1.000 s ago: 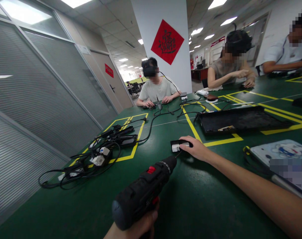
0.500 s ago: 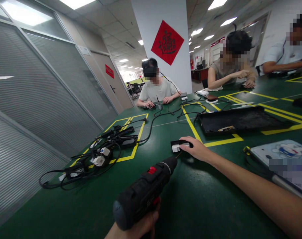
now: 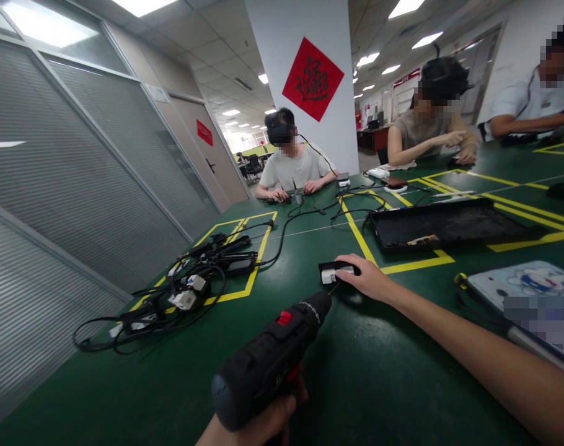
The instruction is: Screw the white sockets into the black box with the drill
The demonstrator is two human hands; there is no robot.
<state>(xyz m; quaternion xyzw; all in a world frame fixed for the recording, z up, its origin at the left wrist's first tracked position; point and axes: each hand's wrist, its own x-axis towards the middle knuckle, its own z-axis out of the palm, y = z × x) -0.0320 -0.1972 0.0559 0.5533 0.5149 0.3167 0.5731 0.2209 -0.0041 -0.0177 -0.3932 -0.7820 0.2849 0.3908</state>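
My left hand [image 3: 258, 426] is at the bottom edge, wrapped round the grip of a black cordless drill [image 3: 268, 362] with a red switch. The drill's bit points at a small black power adapter [image 3: 334, 272] with a white label that lies on the green table [image 3: 180, 371]. My right hand [image 3: 368, 277] reaches across from the right and presses down on that adapter, fingers resting on its top.
A heap of black cables and adapters [image 3: 184, 288] fills a yellow-taped box at the left. A black tray [image 3: 453, 223] lies beyond my right arm, a patterned pad [image 3: 524, 285] at the right. Three other people [image 3: 294, 162] sit at the far side.
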